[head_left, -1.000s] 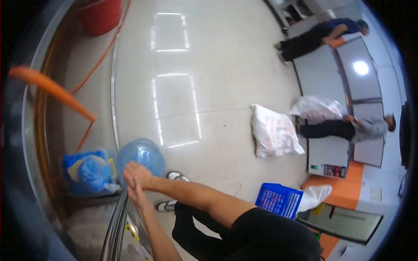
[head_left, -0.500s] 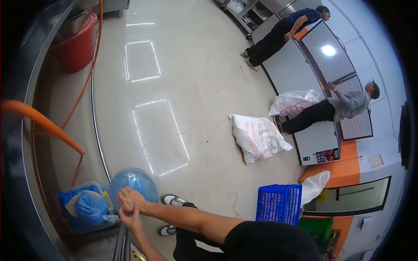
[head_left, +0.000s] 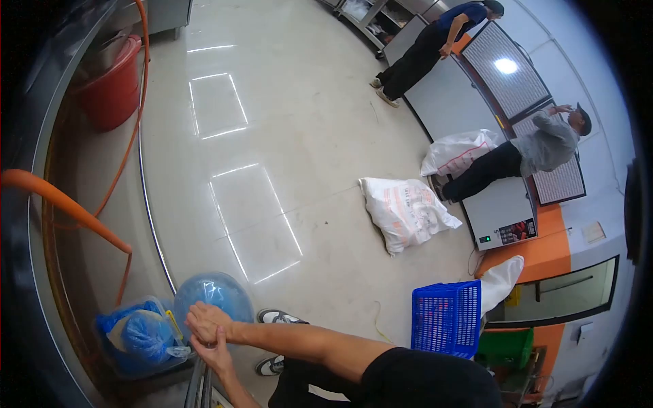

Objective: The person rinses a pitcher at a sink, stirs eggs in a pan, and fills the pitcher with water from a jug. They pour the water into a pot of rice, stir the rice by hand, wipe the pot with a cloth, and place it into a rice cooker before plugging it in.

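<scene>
Hands (head_left: 209, 333) pressed together, seemingly empty, beside blue bag (head_left: 212, 294), open floor (head_left: 286, 136) beyond

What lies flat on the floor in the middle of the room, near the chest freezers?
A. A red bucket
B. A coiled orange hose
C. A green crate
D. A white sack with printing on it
D. The white printed sack lies flat on the bare floor, just left of the chest freezer, where a person leans.
</scene>
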Demonstrator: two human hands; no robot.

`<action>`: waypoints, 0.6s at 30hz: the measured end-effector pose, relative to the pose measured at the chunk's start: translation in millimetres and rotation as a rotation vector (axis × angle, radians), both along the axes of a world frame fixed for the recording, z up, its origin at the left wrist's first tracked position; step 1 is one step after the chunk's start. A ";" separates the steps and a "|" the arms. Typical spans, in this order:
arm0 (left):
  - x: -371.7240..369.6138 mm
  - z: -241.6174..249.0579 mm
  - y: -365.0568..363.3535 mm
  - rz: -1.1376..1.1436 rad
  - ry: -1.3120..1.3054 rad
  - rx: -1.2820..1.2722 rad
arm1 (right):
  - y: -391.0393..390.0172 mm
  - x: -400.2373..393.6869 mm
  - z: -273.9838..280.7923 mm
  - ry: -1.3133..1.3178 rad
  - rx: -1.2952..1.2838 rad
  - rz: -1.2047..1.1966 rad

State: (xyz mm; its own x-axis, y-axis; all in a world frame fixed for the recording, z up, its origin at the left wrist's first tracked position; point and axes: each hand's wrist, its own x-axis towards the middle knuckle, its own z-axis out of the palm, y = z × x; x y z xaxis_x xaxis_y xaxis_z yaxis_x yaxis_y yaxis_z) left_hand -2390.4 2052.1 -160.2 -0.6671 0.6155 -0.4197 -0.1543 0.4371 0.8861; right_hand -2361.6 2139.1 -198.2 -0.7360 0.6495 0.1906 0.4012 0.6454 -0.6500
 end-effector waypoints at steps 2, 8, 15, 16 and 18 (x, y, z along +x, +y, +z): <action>-0.2 -11.8 -3.3 -0.008 0.025 0.044 | 0.1 0.9 -2.8 -0.012 0.001 -0.004; -8.3 -32.5 -7.8 -0.050 -0.042 0.176 | 1.7 0.1 -5.7 0.038 0.011 0.009; -2.1 -16.6 -3.5 -0.082 0.043 0.212 | 6.8 1.4 -0.3 0.131 0.100 -0.004; -1.9 -16.8 -3.6 -0.080 0.047 0.210 | 6.7 1.2 0.2 0.133 0.101 0.003; 0.3 -17.9 -3.4 -0.044 -0.045 0.238 | 6.1 3.2 0.2 0.134 0.100 0.011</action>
